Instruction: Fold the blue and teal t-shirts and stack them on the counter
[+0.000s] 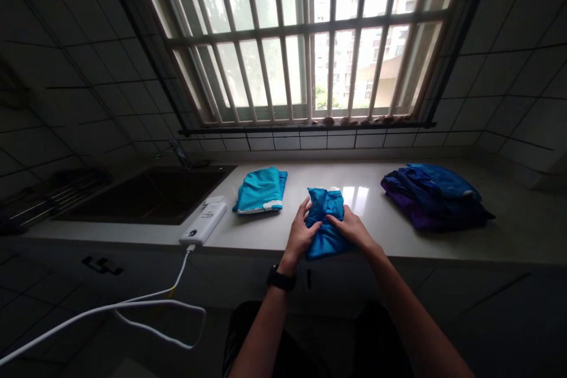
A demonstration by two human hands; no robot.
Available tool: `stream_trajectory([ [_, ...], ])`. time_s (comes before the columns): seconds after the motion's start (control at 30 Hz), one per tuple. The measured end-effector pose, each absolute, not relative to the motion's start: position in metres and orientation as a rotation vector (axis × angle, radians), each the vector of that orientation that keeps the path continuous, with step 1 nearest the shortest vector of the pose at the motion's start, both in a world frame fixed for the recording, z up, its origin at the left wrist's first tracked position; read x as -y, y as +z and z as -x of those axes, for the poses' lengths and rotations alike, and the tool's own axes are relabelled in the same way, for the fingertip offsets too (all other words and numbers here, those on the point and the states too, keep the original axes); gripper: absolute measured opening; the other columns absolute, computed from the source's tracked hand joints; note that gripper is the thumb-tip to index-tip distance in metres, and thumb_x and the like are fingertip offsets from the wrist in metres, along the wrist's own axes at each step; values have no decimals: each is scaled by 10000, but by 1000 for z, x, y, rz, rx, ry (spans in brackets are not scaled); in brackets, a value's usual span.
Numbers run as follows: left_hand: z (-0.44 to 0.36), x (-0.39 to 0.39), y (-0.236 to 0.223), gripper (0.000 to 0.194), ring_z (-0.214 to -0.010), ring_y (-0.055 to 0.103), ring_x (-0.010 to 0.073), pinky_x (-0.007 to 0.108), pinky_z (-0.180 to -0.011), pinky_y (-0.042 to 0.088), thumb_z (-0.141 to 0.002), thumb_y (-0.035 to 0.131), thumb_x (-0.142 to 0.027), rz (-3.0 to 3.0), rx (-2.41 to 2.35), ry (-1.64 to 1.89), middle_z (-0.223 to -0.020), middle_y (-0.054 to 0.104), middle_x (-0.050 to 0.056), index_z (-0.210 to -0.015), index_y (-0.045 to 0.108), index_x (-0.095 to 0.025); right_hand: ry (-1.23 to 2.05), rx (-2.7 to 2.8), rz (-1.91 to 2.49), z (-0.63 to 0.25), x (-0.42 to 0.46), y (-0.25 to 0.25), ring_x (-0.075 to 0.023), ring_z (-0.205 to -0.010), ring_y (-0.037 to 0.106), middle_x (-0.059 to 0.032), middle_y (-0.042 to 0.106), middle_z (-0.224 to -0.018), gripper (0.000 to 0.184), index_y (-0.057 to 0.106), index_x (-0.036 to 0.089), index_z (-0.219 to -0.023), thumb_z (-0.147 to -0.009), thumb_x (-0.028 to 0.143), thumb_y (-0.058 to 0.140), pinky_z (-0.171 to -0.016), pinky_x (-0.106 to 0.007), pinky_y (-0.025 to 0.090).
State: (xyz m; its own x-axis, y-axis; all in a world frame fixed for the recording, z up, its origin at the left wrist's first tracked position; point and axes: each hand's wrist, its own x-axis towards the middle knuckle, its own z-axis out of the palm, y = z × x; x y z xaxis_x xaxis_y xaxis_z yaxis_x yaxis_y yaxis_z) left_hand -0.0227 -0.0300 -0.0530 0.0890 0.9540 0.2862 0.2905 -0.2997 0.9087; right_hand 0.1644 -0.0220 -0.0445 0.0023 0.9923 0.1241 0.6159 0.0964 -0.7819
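At lower centre of the frame, the left hand (301,231) and right hand (348,227) press open on a folded blue garment (325,233) lying on the white surface (381,236).

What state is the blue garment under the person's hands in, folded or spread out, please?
Folded: the blue garment lies in a narrow, layered bundle beneath the left hand and right hand.

left hand (300,231): 1 | right hand (348,229): 1 | blue garment (326,230): 1 | teal garment (259,190): 1 | garment stack (432,198): 1 | power bank (202,223): 1
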Motion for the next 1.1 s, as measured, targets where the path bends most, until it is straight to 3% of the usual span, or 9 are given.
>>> stream_trajectory([
  [0.17,47,12,-11,545,-1364,603,245,401,-1141,514,-917,570,-131,-1663,-1345,1517,-1453,639,133,-1456,531,-202,794,1511,1174,-135,3,-34,-310,-1095,690,-122,722,-1181,499,593,198,-1246,-881,527,680,-986,-461,548],
  [0.3,102,-23,36,517,-1361,602,260,416,-1136,518,-902,587,-124,-1727,-1520,1704,-1401,672,127,-1413,566,-200,908,1529,987,-94,-11,2,-291,-1175,661,-143,677,-1288,587,513,200,-1415,-938,518,639,-999,-450,561],
  [0.4,145,-46,54,583,-1358,601,263,400,-1154,495,-871,574,-77,-1717,-1863,1597,-1424,643,168,-1449,533,-145,1002,1607,977,-70,-7,16,-271,-1177,659,-160,655,-1311,588,450,193,-1489,-976,439,597,-970,-436,577],
  [0.5,166,-52,44,633,-1450,504,318,446,-1201,433,-875,616,-149,-1725,-2293,1234,-1547,520,208,-1499,511,-139,1005,1703,1016,-58,9,6,-259,-1180,651,-162,661,-1278,476,517,171,-1409,-986,380,575,-1004,-448,556],
  [0.6,163,-50,15,664,-1532,371,389,563,-1216,373,-890,683,-428,-1879,-2360,770,-1643,418,172,-1511,537,-248,939,1806,1006,-55,24,-18,-254,-1191,646,-147,652,-1284,384,559,194,-1341,-984,335,568,-1020,-448,548],
  [0.7,150,-48,-8,662,-1577,254,421,685,-1219,264,-923,571,-621,-1934,-2394,504,-1682,377,133,-1513,550,-320,725,1891,993,-58,29,-39,-261,-1217,631,-133,638,-1290,333,588,220,-1298,-967,236,558,-1058,-460,520],
  [0.87,144,-52,-14,716,-1597,200,403,676,-1213,273,-959,442,-652,-1897,-2469,431,-1721,293,129,-1583,467,-302,494,1937,1063,-74,26,-51,-284,-1133,642,-143,660,-1195,277,630,195,-1208,-962,166,506,-996,-473,527],
  [1.1,138,-55,-15,750,-1591,187,427,666,-1190,315,-963,404,-663,-1822,-2522,527,-1732,258,143,-1602,438,-271,693,1677,1005,-98,31,-60,-216,-893,652,-59,659,-945,238,639,227,-1074,-954,218,434,-864,-379,536],
])
